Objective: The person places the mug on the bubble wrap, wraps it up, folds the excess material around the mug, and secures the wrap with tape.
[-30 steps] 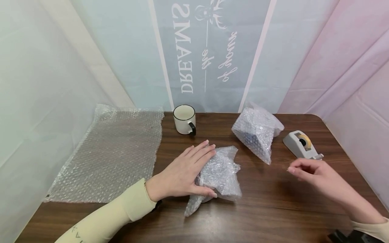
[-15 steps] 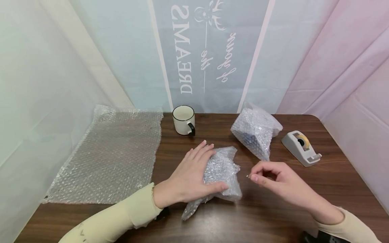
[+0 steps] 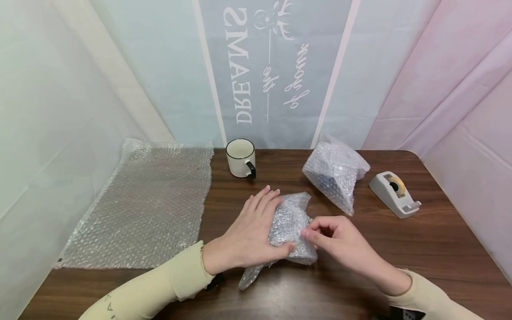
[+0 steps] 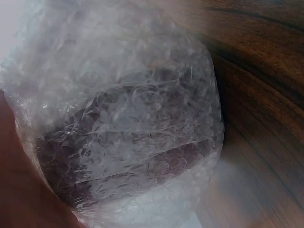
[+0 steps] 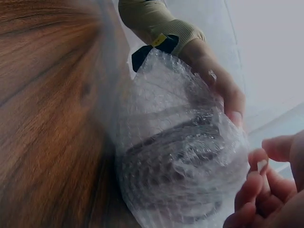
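A bubble-wrapped bundle [image 3: 290, 222] lies on the table in front of me; something dark with pale bands shows blurrily through its wrap [image 4: 137, 137], its kind unclear. My left hand [image 3: 252, 233] rests over the bundle's left side, fingers extended and thumb across its front. At the right side of the bundle, my right hand [image 3: 346, 242] pinches a small whitish piece of tape [image 5: 261, 165] between thumb and forefinger. In the head view these fingertips are at the wrap's upper surface; whether the tape touches it I cannot tell.
Flat bubble wrap [image 3: 140, 209] covers the table's left. A white mug [image 3: 241, 160] with a black handle stands at the back. Another bubble-wrapped bundle [image 3: 336, 171] sits back right, beside a tape dispenser [image 3: 394, 195]. Fabric walls [image 3: 464, 133] border the table.
My right hand has moved left from near the tape dispenser to the bundle, carrying the piece of tape. My left hand has stayed on the bundle, its thumb shifting slightly.
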Action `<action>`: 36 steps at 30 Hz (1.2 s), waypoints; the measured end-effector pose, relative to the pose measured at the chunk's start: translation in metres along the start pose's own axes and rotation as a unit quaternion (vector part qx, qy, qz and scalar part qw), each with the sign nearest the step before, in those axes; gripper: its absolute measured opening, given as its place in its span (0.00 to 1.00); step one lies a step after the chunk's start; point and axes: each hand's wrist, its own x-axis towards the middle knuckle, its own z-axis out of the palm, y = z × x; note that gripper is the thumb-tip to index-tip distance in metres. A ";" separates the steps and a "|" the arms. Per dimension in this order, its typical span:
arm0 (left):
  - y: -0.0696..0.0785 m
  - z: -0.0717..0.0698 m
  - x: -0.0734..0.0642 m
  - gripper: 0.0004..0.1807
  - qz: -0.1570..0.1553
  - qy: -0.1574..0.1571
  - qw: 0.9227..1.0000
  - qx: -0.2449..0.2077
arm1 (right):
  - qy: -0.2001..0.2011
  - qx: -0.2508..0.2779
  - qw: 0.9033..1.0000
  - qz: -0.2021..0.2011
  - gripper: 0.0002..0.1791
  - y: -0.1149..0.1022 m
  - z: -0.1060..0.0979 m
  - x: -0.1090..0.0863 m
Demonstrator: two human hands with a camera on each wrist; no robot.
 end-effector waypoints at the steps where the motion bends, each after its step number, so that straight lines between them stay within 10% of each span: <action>1: 0.000 0.000 0.000 0.52 0.000 -0.001 1.000 0.000 | 0.009 -0.002 1.000 0.005 0.11 0.000 0.002 0.001; 11: 0.000 -0.001 -0.001 0.52 -0.002 -0.002 1.000 -0.003 | 0.060 -0.097 0.993 0.028 0.15 -0.001 0.011 0.008; 21: 0.000 -0.006 0.004 0.36 -0.027 0.006 0.993 -0.111 | 0.065 -0.124 0.989 0.050 0.21 0.001 0.009 0.009; 36: 0.001 -0.003 0.006 0.37 -0.055 0.002 0.993 -0.103 | -0.028 -0.007 0.999 0.044 0.12 0.018 -0.005 0.000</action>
